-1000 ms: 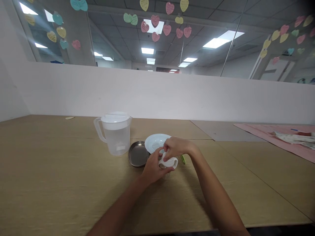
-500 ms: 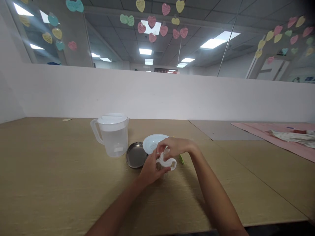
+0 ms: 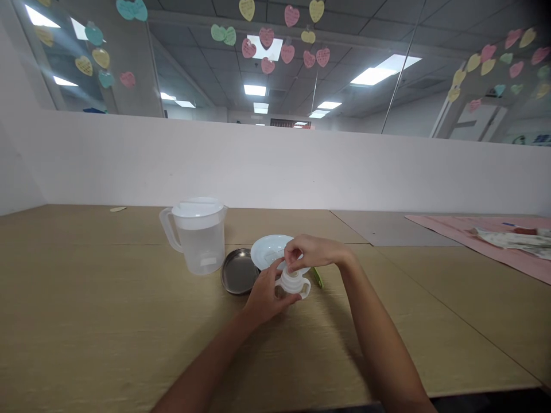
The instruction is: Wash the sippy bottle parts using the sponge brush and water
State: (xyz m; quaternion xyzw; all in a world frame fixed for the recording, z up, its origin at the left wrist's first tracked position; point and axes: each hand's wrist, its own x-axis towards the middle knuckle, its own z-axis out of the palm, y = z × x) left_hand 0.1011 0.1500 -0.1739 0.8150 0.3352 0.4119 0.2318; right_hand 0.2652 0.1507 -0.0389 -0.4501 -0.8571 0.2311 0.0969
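My left hand is wrapped round a small white cup-like piece with looped handles on its sides. Above its top, my right hand has thumb and fingers pinched together; what they hold, if anything, is too small to make out. Just behind both hands lies a white plate, partly covered by them. A round dark metal dish sits left of my left hand. Right of the cup-like piece, a green object rests on the table.
A clear lidded pitcher stands on the wooden table, left of the metal dish. At the far right, a pink cloth carries a patterned fabric. A white wall rises behind the table.
My right hand has moved slightly right and lifted off the top of the cup-like piece, whose round opening shows more. My left hand keeps its hold.
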